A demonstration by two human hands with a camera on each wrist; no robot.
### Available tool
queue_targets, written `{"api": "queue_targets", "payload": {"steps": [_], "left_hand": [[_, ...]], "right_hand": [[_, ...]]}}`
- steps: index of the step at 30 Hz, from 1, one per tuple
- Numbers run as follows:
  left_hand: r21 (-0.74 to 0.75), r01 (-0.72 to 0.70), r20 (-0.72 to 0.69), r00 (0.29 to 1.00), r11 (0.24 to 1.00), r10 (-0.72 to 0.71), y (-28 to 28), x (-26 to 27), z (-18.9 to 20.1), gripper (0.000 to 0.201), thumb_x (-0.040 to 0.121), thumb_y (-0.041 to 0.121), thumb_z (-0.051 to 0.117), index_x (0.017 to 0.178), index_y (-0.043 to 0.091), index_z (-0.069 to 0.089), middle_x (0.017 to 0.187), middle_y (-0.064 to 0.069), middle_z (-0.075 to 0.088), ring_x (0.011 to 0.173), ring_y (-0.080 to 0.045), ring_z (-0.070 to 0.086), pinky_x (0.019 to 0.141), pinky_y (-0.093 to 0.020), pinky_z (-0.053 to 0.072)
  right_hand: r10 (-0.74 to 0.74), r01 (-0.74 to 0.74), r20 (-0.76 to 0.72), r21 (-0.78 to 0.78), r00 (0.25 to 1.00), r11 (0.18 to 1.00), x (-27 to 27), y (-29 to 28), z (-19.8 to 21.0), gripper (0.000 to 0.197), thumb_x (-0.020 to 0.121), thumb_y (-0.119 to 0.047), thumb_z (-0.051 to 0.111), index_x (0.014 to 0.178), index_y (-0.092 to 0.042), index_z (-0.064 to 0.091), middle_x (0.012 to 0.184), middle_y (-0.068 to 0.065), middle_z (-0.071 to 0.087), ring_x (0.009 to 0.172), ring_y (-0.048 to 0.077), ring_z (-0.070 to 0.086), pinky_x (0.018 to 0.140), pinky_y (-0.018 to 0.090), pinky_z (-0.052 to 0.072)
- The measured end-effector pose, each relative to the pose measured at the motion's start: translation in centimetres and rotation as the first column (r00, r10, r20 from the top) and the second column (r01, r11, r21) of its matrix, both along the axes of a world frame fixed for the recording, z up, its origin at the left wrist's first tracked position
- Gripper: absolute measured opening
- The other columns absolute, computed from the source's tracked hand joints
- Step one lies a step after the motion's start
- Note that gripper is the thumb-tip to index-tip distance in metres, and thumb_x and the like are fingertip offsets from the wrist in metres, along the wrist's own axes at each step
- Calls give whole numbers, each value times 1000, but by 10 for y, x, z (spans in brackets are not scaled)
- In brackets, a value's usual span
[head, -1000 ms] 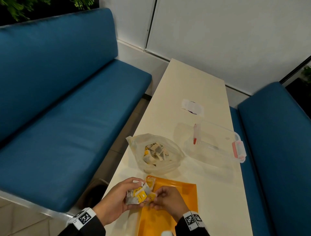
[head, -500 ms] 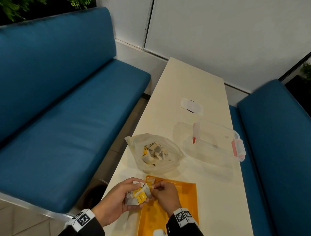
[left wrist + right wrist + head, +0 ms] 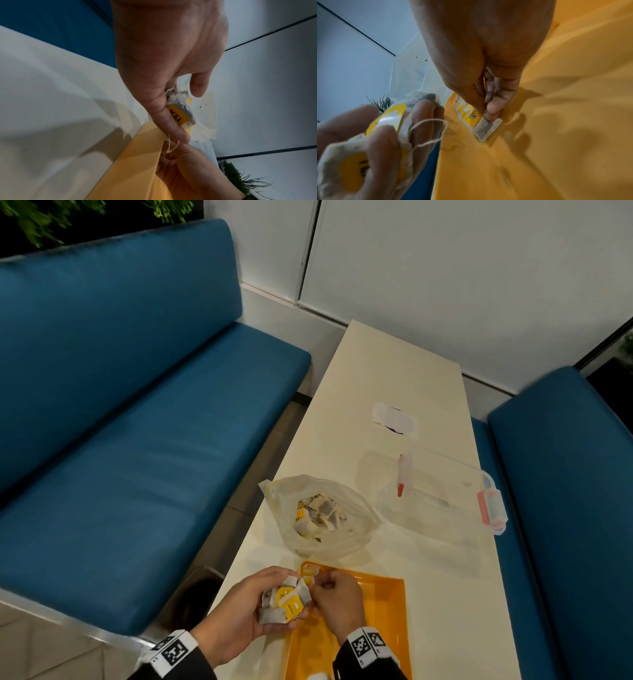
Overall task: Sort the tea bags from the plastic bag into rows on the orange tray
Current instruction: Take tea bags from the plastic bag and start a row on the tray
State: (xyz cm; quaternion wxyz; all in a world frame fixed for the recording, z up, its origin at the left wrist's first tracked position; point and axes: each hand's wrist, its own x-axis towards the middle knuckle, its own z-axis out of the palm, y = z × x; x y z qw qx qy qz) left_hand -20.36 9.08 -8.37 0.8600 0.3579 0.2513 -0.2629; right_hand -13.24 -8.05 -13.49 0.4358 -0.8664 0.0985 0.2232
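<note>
While the left hand (image 3: 239, 607) cups a bundle of white paper tea bags (image 3: 284, 604), the right hand (image 3: 337, 599) pinches one tea bag (image 3: 486, 128) at the orange plastic tray's (image 3: 387, 628) far-left corner.
Risk: a loose string (image 3: 428, 129) loops over the left fingers and may snag, dragging bags off. More bags wait in the clear plastic bag (image 3: 322, 515) just beyond; most of the tray lies free, though the cream tabletop (image 3: 394, 378) edge is close at left.
</note>
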Motion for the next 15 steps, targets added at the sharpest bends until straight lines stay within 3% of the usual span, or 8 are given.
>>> {"api": "queue_targets", "payload": {"steps": [4,7,9,11,13,15], "left_hand": [[-23,-13,-55,998,1000,11,2,1,-2,43,102,35,53,128,2,62,118,-33,68,95,-40,71,72,-39,63],[-15,-4,-47,999,1000,3,5,3,-3,46,101,36,54,128,0,62,121,-35,66,97,-40,71,74,-40,63],[0,0,-50,999,1000,0,5,5,-2,45,98,36,57,127,2,64,119,-30,69,99,-40,71,76,-41,63],[-1,9,-63,998,1000,-9,4,7,0,42,98,36,59,123,3,67,112,-25,72,94,-37,72,76,-41,63],[-3,30,-80,996,1000,-30,1,9,5,41,99,37,58,120,3,69,107,-22,73,90,-33,71,76,-41,63],[-13,41,-86,995,999,-42,-1,11,9,41,100,36,56,120,3,70,101,-21,73,86,-30,71,73,-40,63]], "right_hand": [[-38,39,46,-10,998,999,-4,-3,8,9,82,-11,68,78,-20,68,73,0,72,70,21,71,69,38,61],[59,-57,287,-14,956,998,-13,-10,34,22,85,-7,68,84,-29,65,86,-8,68,79,8,65,67,16,52],[253,-299,449,32,857,954,-19,-13,58,30,86,-6,68,94,-35,68,100,-14,63,90,7,62,65,11,46],[472,-544,500,-2,726,839,-21,-16,70,35,89,-12,67,108,-41,68,114,-17,58,106,7,59,75,11,45],[631,-673,478,-107,611,732,-20,-19,71,39,89,-18,65,120,-42,63,123,-21,53,118,3,50,90,13,43],[707,-713,458,-199,539,673,-18,-20,70,39,89,-21,63,122,-40,61,124,-24,49,114,0,45,94,17,43]]}}
